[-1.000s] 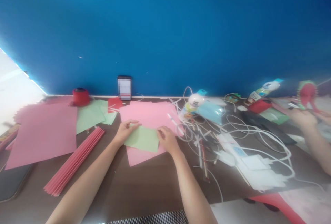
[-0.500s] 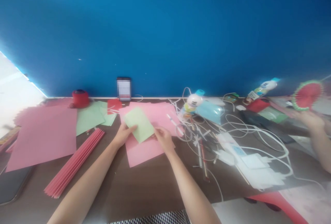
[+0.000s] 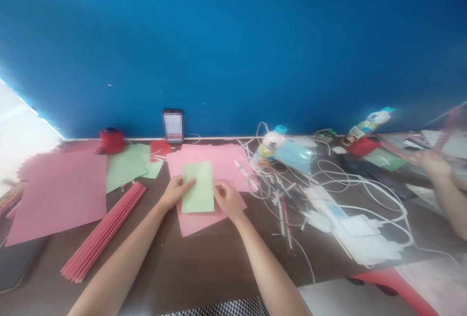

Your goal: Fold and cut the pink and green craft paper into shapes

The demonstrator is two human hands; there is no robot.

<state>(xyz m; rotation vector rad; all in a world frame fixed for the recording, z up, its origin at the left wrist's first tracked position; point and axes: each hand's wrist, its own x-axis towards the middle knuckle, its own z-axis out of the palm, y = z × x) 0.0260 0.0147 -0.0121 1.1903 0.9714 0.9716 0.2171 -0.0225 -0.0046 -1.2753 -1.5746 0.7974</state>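
Over pink sheets (image 3: 228, 158) on counter (image 3: 204, 267), green paper (image 3: 200, 189): L hand (image 3: 173, 193) fingers pinch its edge, thumb atop, prob. to steady it; R hand (image 3: 229, 200) fingers curled at opp. edge, grip unclear

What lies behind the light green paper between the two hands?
Behind the light green paper, pink sheets show beyond its edges, lying on the brown table. Whatever it directly covers cannot be seen.

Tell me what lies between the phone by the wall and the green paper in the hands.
Pink paper lies between the phone and the green paper, as the head view shows.
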